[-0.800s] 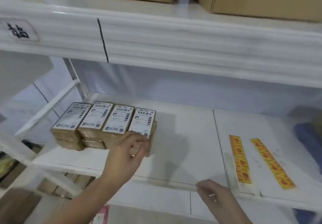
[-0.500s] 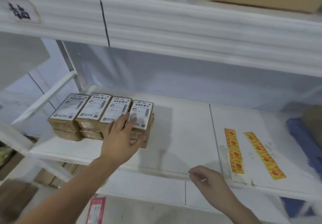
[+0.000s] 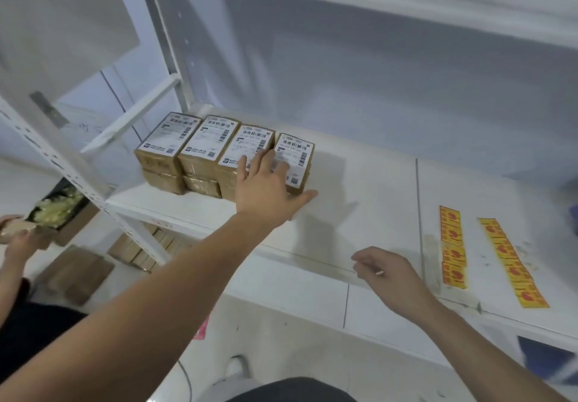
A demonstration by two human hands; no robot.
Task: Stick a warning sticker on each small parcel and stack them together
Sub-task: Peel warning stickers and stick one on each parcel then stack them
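Several small brown parcels (image 3: 200, 164) with white shipping labels stand in a tight row, two layers high, at the left of the white shelf (image 3: 369, 201). My left hand (image 3: 266, 189) lies on top of the rightmost parcel (image 3: 297, 154), fingers straight across the labels, thumb spread out along its right side. My right hand (image 3: 387, 271) hovers over the shelf's front edge with fingers loosely curled; a small pale sliver shows at its fingers. Two strips of yellow-and-red warning stickers (image 3: 453, 245) (image 3: 513, 264) lie flat at the right of the shelf.
A white perforated upright (image 3: 72, 164) of the rack rises left of the parcels. Another person's hand (image 3: 18, 235) holds something at the far left. Flat cardboard boxes (image 3: 137, 251) lie on the floor under the shelf. A blue object (image 3: 575, 217) sits at the right edge.
My left hand has moved from the front of the rightmost parcel up onto its top, with fingers straightened and thumb spread. My view has shifted down and left. My right hand has stayed in place.
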